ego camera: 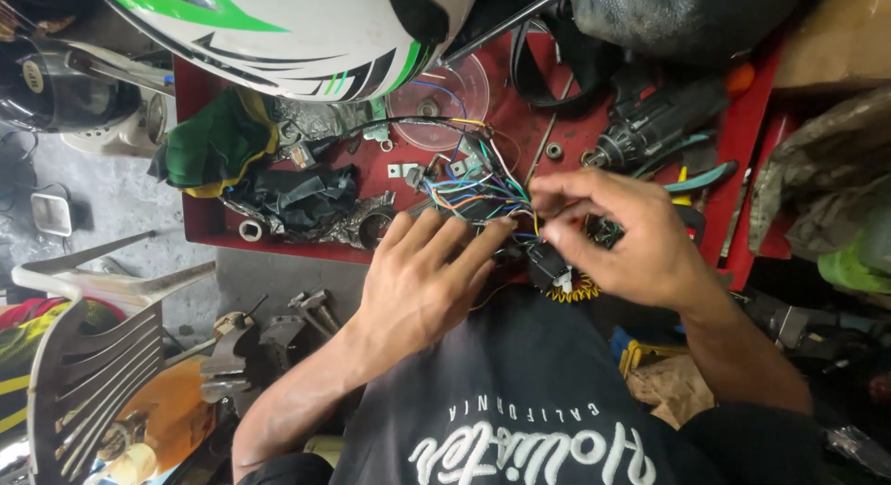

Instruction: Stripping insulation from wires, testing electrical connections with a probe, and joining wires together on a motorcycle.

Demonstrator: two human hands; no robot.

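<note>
My left hand [419, 285] lies flat with fingers stretched out over a bundle of coloured wires [483, 193] on the red tray [209, 220]. My right hand [622, 234] pinches thin wires between thumb and fingers, just above a small black connector block [548, 267] with a white plug. A coil with yellow windings [575, 292] shows beneath the block. Both hands meet at the tray's near edge, over the wiring.
A white and green helmet [297, 25] sits at the tray's far side. A clear plastic lid [436, 90], black drill [659, 123], teal-handled pliers [701, 179], green cloth [218, 142] and small metal parts lie on the tray. A white plastic chair [88, 355] stands left.
</note>
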